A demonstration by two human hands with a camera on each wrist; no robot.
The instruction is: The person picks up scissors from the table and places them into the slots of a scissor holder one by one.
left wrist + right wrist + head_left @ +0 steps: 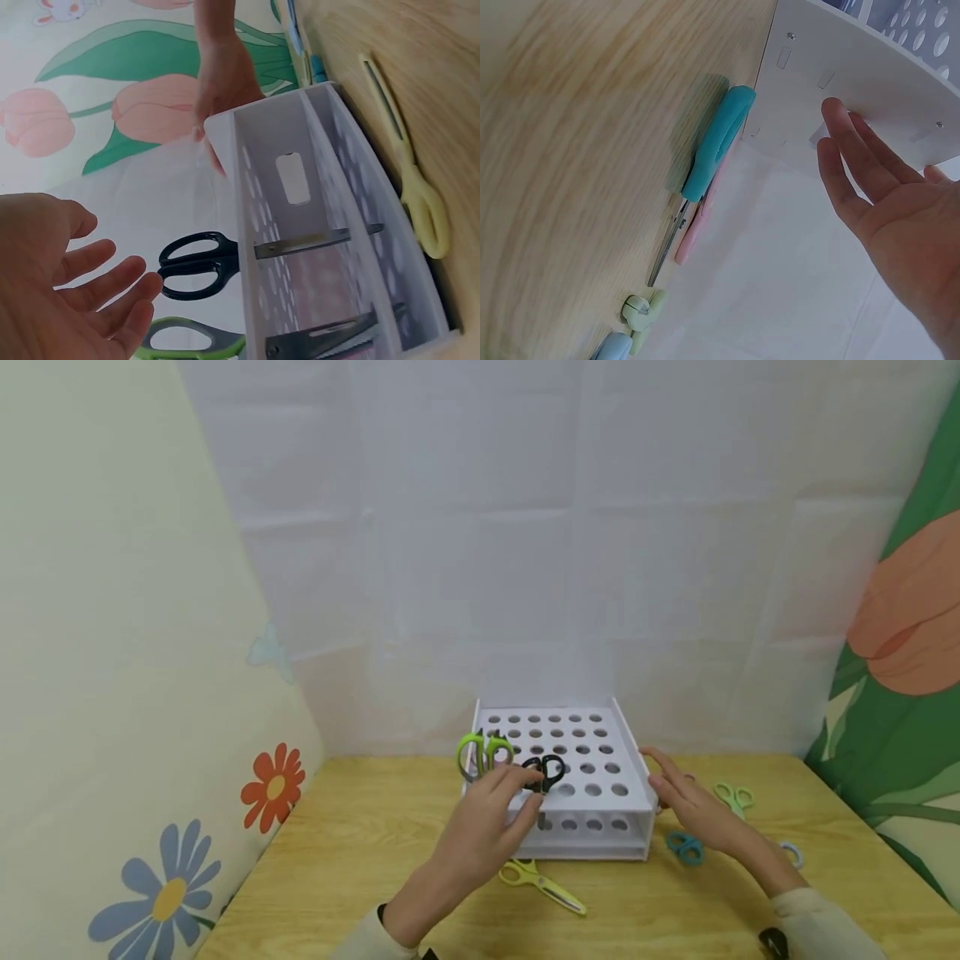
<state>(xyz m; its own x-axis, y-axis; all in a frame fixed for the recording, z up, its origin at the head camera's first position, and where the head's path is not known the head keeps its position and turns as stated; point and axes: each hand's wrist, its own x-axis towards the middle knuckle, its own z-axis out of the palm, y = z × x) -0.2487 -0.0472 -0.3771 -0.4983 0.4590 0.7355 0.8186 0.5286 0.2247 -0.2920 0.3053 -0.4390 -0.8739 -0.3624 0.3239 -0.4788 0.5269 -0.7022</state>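
Observation:
A white rack (637,818) with rows of round holes stands on the table. Black-handled scissors (225,264) sit blades-down in a front hole, the blades showing between the tiers in the left wrist view. Beside those handles is my left hand (480,827), its fingers loosely bent and spread, with nothing in its grasp. Scissors with green handles (225,349) stand in the rack at its left, next to the black pair. My right hand (907,217) rests against the rack's right side wall, fingers extended and holding nothing.
Yellow scissors (551,889) lie in front of the rack. To its right are teal scissors (686,849), light green scissors (738,797), a light blue handle (797,853) and a pink pair (697,232). A white sheet (525,568) hangs behind.

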